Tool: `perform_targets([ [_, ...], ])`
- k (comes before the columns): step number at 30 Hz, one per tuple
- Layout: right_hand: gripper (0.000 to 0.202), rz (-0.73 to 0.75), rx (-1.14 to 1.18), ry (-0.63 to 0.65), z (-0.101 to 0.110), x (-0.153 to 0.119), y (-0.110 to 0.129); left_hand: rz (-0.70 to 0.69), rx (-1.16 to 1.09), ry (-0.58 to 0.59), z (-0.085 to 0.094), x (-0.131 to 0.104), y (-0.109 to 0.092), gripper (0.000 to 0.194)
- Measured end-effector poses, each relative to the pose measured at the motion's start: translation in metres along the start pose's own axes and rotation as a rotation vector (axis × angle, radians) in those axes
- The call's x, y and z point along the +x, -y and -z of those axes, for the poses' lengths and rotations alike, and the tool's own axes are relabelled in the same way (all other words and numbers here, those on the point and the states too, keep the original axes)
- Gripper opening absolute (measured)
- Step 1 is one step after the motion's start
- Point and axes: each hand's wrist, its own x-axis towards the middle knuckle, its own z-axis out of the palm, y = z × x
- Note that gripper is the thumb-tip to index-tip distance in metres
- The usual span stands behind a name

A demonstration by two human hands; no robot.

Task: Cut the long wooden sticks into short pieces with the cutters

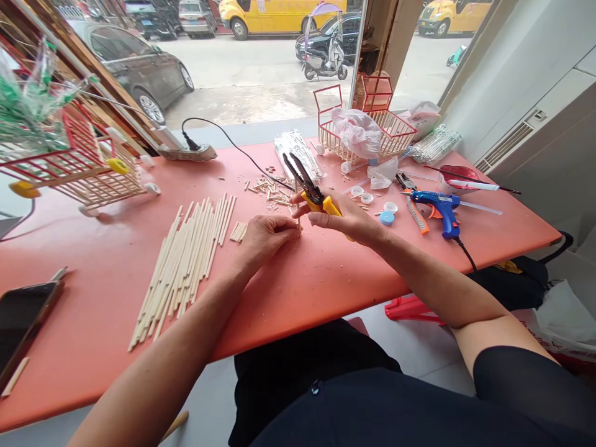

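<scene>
My right hand [342, 217] is closed round the yellow handles of black-jawed pliers [313, 189], whose jaws stand apart and point up and away. My left hand [267, 237] is pinched at the lower end of a thin wooden stick [298, 217], which stands upright on the pink table [298, 285]. The right fingertips are close to the same stick; whether they touch it is unclear. Left of my left hand lies a row of short cut sticks [238, 232], and beyond that a large pile of long wooden sticks [186, 267].
Small cut pieces [270, 188] and a foil-like pack [298, 152] lie behind the hands. Stick-built carts [367, 133] stand at the back right and left [88, 167]. A blue glue gun [440, 208], bottle caps [386, 217] and a phone [25, 316] also lie there.
</scene>
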Motion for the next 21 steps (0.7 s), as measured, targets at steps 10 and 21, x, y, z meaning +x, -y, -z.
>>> perform_targets([
  [10, 0.05, -0.007, 0.024, -0.077, 0.002, -0.003, 0.008, 0.147, -0.258, 0.212, 0.009, -0.007, -0.02, 0.022],
  [21, 0.054, -0.179, -0.374, 0.041, 0.01, -0.002, 0.006, 0.27, -0.533, 0.033, 0.029, -0.001, -0.01, 0.028],
])
